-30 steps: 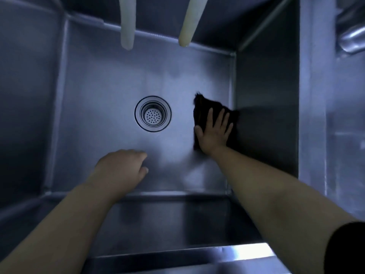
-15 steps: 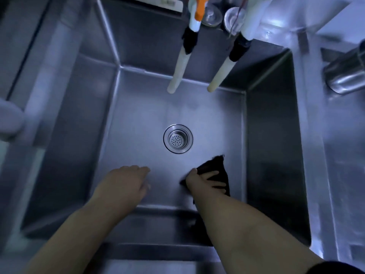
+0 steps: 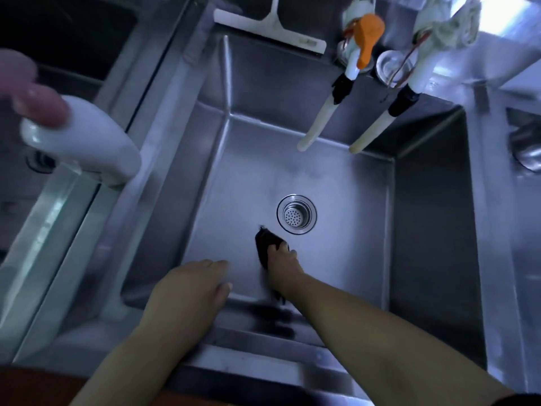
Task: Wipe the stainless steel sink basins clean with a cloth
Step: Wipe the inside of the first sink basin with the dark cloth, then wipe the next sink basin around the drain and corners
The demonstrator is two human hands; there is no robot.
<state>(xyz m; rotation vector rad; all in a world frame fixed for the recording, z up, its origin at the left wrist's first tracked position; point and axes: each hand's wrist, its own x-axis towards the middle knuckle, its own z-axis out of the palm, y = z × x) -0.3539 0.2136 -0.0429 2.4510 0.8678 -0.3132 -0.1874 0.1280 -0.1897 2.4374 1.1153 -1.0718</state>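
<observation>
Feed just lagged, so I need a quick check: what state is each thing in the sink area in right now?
Dark cloth: bunched, pressed on the basin floor beside the drain.
Right hand: grips the cloth.
Left hand: holds nothing, fingers loosely curled over the near edge.
Round metal drain strainer: uncovered.
Two white faucet spouts: no water running.

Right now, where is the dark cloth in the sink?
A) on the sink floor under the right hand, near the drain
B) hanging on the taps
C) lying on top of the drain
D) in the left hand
A: the right hand holds the cloth against the sink floor, just beside the drain, while the left hand holds nothing.
</observation>
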